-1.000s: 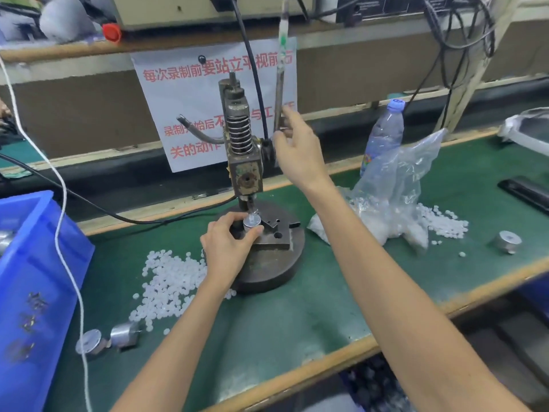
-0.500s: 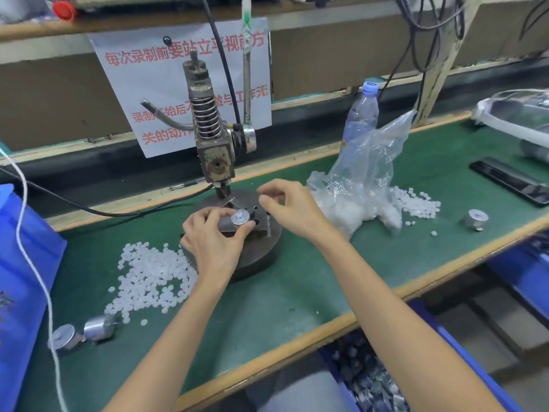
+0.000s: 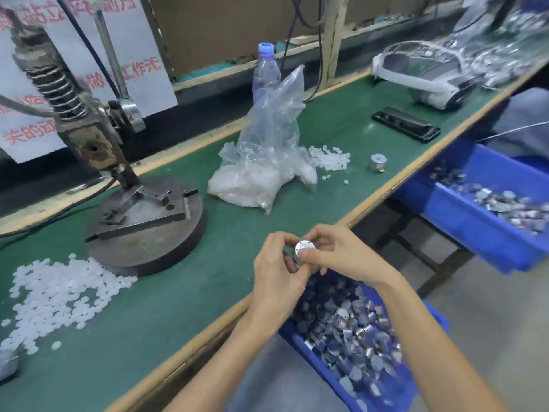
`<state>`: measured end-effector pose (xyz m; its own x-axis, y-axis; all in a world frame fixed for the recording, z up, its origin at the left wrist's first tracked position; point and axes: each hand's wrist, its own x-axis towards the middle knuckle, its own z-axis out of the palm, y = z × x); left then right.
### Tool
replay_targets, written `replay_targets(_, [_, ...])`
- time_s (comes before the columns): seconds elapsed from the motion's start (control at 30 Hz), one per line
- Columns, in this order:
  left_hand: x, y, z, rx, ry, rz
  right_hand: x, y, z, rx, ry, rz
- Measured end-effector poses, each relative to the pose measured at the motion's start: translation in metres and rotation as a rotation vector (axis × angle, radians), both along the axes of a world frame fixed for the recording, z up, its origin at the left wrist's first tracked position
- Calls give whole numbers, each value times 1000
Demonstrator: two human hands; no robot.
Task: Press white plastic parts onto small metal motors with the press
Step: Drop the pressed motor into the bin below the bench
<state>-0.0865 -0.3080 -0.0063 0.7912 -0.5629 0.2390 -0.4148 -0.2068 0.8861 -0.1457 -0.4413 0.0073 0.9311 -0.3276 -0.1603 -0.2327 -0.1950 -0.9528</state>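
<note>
A small round metal motor [image 3: 304, 247] is held between both hands at the front edge of the green bench, just above a blue bin. My left hand [image 3: 276, 278] pinches it from the left and below; my right hand [image 3: 338, 251] pinches it from the right, thumb on its lower face. The hand press [image 3: 89, 138] stands at the left on its round steel base [image 3: 148, 233], with nothing on the fixture plate. Loose white plastic parts [image 3: 56, 295] lie in a heap at the left.
A blue bin [image 3: 356, 346] of metal motors sits under the bench edge below my hands; another blue bin [image 3: 487, 203] is at the right. On the bench: a plastic bag [image 3: 267, 162] of white parts, a water bottle [image 3: 266, 72], a lone motor [image 3: 375, 162], a black phone [image 3: 405, 127].
Both hands have left the press base and come to the bench's front edge, carrying the motor over the blue bin. The view has swung right and down. The right hand released the lever earlier.
</note>
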Motion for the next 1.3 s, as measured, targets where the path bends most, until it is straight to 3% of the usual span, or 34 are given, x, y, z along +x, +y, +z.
replay_targets(0.2, [-40,-29,-44,172,16,-232,-65,-24,-60,84,144,-144])
replay_targets(0.5, [-40,-41,-67,301,-33,-171,-86,-43,-184,-116,602,-355])
replay_targets(0.77, [-39,-34,-74,345,-1,-204,-89,-45,-241,-108,725,-346])
replay_targets(0.9, [-39,-31,-72,340,28,-216,-82,-50,-230,-152,646,-490])
replay_targets(1.0, [-38,-31,-63,305,36,-223,-76,-54,-200,-216,486,-634])
replay_targets(1.17, [-34,-23,-26,187,33,-225,-50,-51,-117,-215,-38,-871])
replay_targets(1.3, [-16,-1,14,89,-27,-125,-6,-29,-43,-273,-371,-737])
